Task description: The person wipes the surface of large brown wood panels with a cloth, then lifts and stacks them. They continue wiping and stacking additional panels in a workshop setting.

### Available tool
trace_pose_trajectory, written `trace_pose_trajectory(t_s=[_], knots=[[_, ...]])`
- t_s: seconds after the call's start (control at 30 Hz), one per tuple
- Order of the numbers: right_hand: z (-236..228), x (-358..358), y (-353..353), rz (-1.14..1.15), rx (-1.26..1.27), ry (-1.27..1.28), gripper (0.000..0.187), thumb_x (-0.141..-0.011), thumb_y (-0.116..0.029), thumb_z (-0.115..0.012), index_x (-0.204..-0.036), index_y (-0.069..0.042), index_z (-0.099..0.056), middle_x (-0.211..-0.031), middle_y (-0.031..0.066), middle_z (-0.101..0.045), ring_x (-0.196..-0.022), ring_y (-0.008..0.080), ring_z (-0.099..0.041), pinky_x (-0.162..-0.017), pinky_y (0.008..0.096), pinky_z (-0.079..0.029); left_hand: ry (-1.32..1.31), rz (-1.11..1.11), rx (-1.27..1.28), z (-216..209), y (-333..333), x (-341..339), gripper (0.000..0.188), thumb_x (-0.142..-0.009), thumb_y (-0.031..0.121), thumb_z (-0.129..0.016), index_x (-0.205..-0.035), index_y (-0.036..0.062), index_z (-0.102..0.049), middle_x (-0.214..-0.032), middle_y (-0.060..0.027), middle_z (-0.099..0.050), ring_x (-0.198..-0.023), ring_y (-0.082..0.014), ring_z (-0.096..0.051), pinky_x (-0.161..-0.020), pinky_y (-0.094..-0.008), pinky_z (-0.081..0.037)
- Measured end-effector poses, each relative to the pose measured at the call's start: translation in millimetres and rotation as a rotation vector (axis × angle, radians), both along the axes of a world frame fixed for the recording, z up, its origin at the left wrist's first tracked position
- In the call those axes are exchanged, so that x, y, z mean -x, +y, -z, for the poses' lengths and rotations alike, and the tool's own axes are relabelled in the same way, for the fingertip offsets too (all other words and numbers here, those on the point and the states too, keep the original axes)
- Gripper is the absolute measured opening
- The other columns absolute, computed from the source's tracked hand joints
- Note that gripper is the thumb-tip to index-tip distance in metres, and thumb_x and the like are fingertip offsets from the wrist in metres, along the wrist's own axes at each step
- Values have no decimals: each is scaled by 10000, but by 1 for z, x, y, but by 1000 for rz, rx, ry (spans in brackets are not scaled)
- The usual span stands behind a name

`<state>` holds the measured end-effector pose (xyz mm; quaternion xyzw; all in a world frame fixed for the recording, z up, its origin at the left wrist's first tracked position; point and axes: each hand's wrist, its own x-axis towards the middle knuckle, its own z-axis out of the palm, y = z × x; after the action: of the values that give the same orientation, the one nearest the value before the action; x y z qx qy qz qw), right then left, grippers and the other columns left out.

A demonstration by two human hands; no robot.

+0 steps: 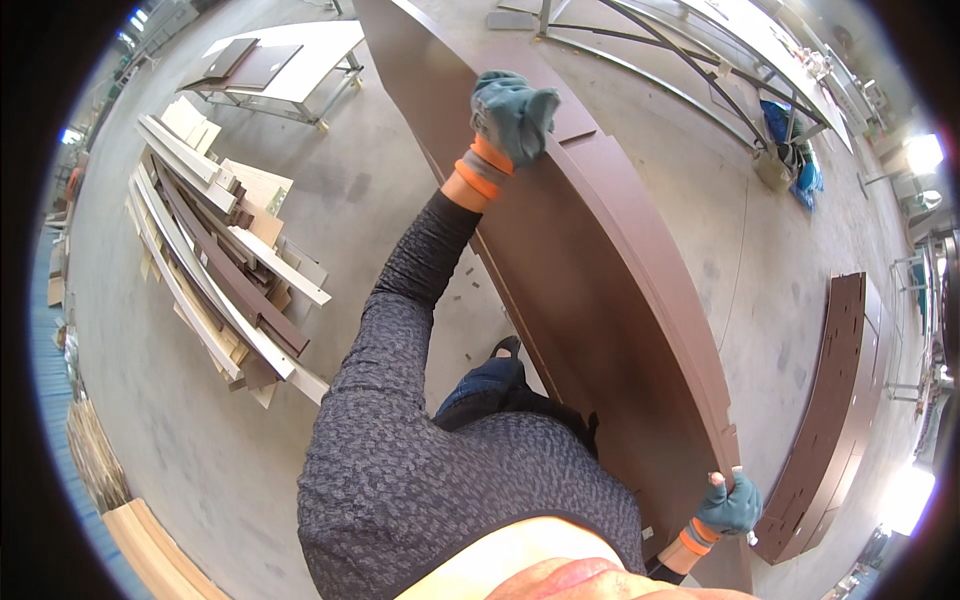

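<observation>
A long dark-brown panel point(590, 300) with notched, folded edges runs from the top of the view down to the lower right, in front of my body. My left hand point(512, 118), in a grey-green glove with an orange cuff, is stretched out over the far part of the panel. Its fingers are curled closed, and what they hold, if anything, is hidden. At the near right edge of the panel is my right hand point(732, 505), gloved alike with bare fingertips, its fingers bent around that edge. A small white bit shows below the right hand.
Long boards and strips point(220, 270) are piled on the floor at left. A white-topped table point(290, 65) with dark panels stands beyond. More brown panels point(825, 420) lie at right. A metal-framed bench point(700, 60) and blue bags point(805, 180) are at upper right.
</observation>
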<state>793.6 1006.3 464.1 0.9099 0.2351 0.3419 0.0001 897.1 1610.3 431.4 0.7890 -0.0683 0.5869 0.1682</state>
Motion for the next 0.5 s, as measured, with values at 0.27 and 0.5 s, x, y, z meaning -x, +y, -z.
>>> trace_pose_trajectory(t_s=[0.27, 0.5], knots=[[-9, 10, 14, -81, -102, -117, 712, -829, -766, -682, -574, -145, -444, -546, 16, -375, -500, 214, -411, -475, 359, -324, 38, -157, -59, 67, 58, 14, 247, -937, 327, -614, -882, 102, -699, -860, -73, -710, -970, -301, -686, -909, -469, -509], [-16, 41, -12, -39, -75, -1, 691, -835, -755, -690, -570, -155, -472, -539, 9, -421, -490, 209, -461, -488, 331, -420, 220, 204, 1333, 35, -45, 79, 869, -852, 398, -861, -1521, 64, -417, -1336, -154, -595, -1097, -323, -649, -825, -508, -615]])
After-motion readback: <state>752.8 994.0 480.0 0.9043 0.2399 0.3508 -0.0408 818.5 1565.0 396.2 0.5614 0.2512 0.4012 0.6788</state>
